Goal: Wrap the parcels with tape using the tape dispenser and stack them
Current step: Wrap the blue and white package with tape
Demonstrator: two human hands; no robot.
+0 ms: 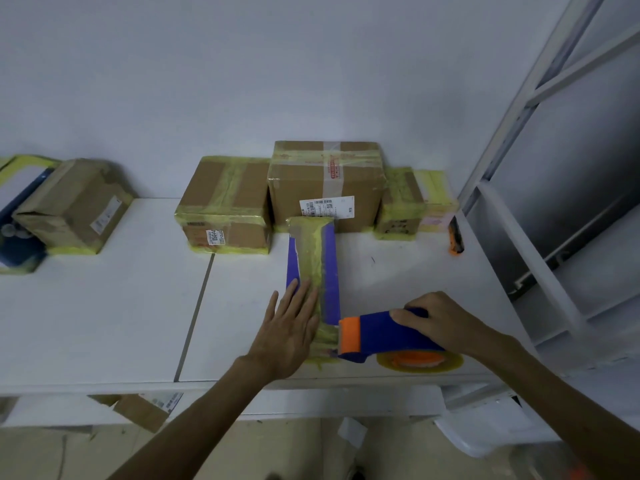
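Spanning the tabletop's (104, 323) rear edge are 4 taped brown parcels (325, 181). Nearer its front edge, the long purple parcel (313, 271) is lying under the flat, open left hand (287, 327), while the right hand (440, 323) is gripping the tape dispenser (381, 336) at the parcel's near end.

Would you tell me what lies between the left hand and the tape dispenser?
In the head view, the purple parcel's near end lies between left hand, resting flat on it, and tape dispenser.
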